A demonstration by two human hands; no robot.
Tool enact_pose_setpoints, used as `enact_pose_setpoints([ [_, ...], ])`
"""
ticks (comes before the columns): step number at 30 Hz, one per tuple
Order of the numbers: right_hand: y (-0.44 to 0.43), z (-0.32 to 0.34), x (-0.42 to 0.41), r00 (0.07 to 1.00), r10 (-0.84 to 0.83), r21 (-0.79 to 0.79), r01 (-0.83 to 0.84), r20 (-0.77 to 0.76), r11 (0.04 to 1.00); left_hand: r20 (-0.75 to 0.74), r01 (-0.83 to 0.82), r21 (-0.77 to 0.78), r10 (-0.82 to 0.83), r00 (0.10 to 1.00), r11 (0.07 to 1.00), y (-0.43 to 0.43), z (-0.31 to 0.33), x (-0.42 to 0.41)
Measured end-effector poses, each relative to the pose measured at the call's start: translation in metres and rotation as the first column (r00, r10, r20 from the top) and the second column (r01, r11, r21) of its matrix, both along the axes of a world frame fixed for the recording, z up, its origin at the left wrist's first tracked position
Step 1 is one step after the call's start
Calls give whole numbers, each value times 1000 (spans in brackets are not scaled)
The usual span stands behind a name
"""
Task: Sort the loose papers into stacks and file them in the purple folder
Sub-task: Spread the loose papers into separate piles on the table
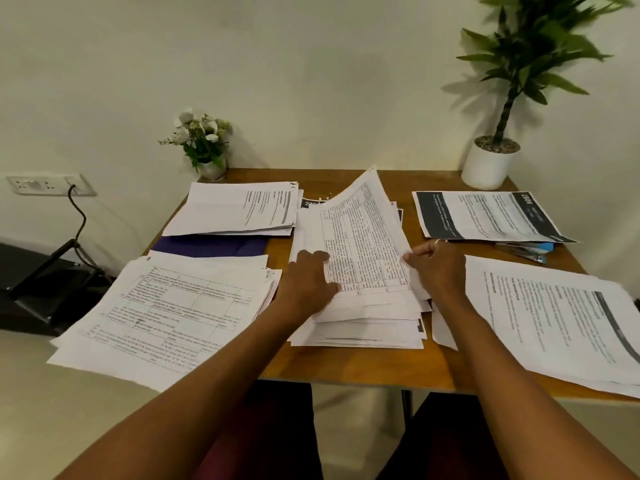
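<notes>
On wooden table (346,365) by cream wall (311,81) — left grip (308,282) flat on pile (363,323), right grip (440,268) pinching sheet (360,237).

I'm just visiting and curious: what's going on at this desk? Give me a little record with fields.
Surface: wooden table
Being sorted: middle pile of loose papers
Steadying: left hand rests on the middle pile
Lifting: right hand pinches the lifted sheet by its right edge
Sorted so far: far-left stack, near-left stack, far-right stack, near-right stack
Destination: purple folder, partly under the far-left stack
</notes>
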State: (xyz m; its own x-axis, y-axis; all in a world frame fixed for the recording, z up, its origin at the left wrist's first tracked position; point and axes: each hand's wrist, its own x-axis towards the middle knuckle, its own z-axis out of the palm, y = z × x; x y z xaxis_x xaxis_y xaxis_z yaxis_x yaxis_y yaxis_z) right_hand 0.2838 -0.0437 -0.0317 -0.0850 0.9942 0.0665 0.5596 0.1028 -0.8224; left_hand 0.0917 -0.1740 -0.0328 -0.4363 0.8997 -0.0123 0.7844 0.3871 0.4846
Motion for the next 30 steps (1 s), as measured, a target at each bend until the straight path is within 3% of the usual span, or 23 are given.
enact_pose_setpoints([
  [5, 1, 11, 11, 995, 16, 23, -14, -99, 1000, 136, -70, 5, 69, 988, 998, 9, 5, -10],
  [9, -3, 26, 17, 949, 73, -82, -103, -305, 991, 255, -148, 70, 126, 959, 987, 11, 19, -10],
  [13, -7, 34, 20, 856, 72, -245, -227, -513, 943, 510, -257, 172, 137, 849, 951, 9, 43, -9],
  [17, -20, 44, 14, 774, 191, -277, -427, -604, 861, 614, -294, 253, 82, 785, 922, 2, 71, -15],
  [21, -32, 56, 3, 623, 255, -225, -586, -739, 778, 510, -152, 174, 43, 859, 973, -15, 93, -51],
  [24, -38, 65, -9, 508, 116, -241, -582, -854, 776, 231, 154, -62, -136, 963, 986, -36, 106, -88],
  [27, -46, 65, -23, 543, 161, -262, -618, -824, 741, 73, 240, -250, -229, 971, 938, -54, 117, -117],
  [30, -63, 62, -45, 581, 282, -279, -690, -763, 668, 41, 217, -320, -215, 976, 922, -66, 127, -145],
])
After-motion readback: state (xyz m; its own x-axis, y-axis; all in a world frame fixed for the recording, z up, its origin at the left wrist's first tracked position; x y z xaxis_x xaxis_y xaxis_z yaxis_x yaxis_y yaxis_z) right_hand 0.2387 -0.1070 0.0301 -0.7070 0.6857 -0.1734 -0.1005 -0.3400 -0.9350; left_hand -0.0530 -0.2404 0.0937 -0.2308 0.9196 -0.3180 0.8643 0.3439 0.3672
